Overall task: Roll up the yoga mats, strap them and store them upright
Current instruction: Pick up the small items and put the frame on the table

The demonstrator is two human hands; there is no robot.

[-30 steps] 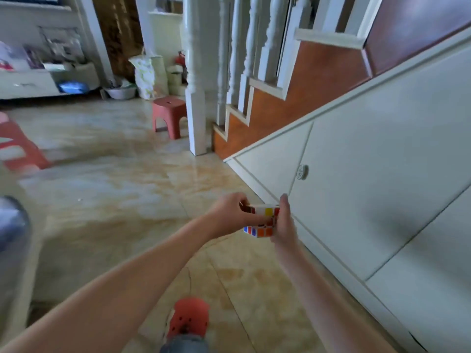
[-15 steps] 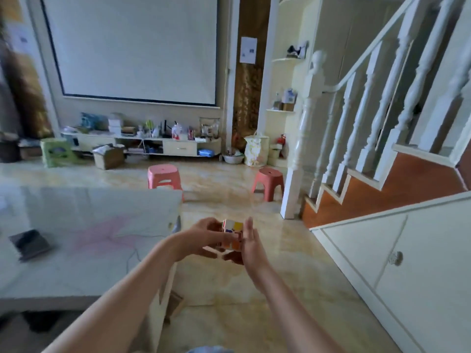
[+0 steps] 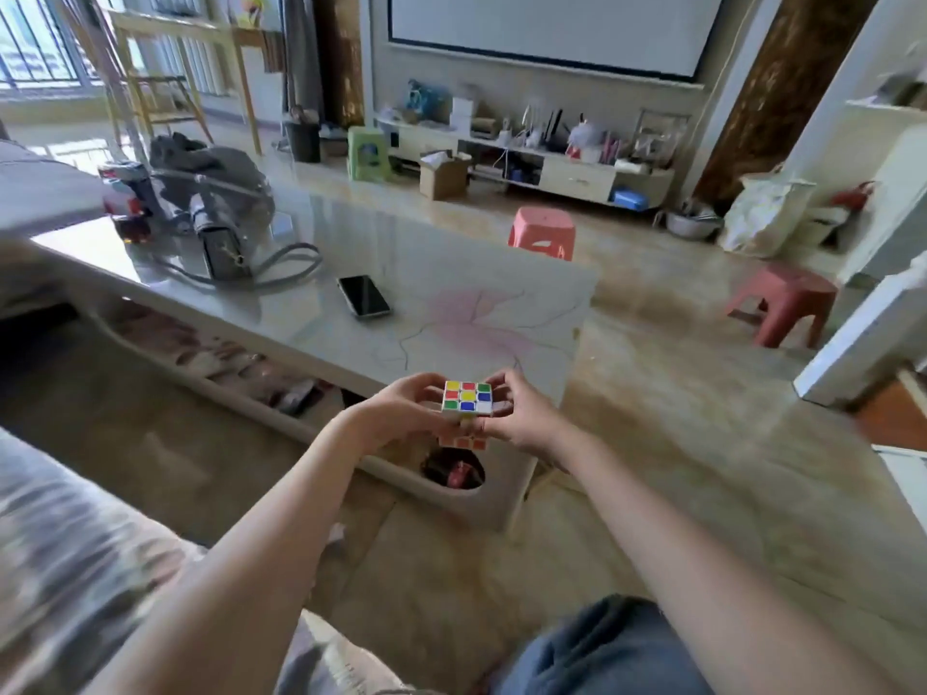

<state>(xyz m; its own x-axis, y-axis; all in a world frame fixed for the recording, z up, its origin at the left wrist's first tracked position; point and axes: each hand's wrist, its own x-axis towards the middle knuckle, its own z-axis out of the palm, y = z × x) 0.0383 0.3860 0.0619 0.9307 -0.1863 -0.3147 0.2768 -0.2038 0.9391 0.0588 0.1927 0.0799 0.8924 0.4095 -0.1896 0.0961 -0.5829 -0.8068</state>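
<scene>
1. Both hands are busy with a puzzle cube (image 3: 466, 397), not a mat. The left hand (image 3: 396, 413) curls its fingers round the cube's left side, and the right hand (image 3: 521, 418) pinches the right side, thumb and fingers wrapped on it.
2. No yoga mat and no strap is in view anywhere (I checked the floor on both sides of the hands and beyond them), so I can't say where they are. My read: the task hasn't started.
3. Past the hands sits a glossy low table (image 3: 501, 303) with a phone (image 3: 363, 296) lying flat, and further off to the left a grey bag (image 3: 225, 213). Two pink stools (image 3: 782, 303) stand well beyond the right hand.
4. Handling guess for a mat, going on the task line only: light, soft, floppy and a bit grippy, so it should roll from a short edge with both palms pressing evenly, or it'll cone out.
5. I'd take hold of the roll around its middle for strapping, then by one end to stand it upright.
6. The cube has to go down first; the table just beyond the hands looks like the handy spot.
</scene>
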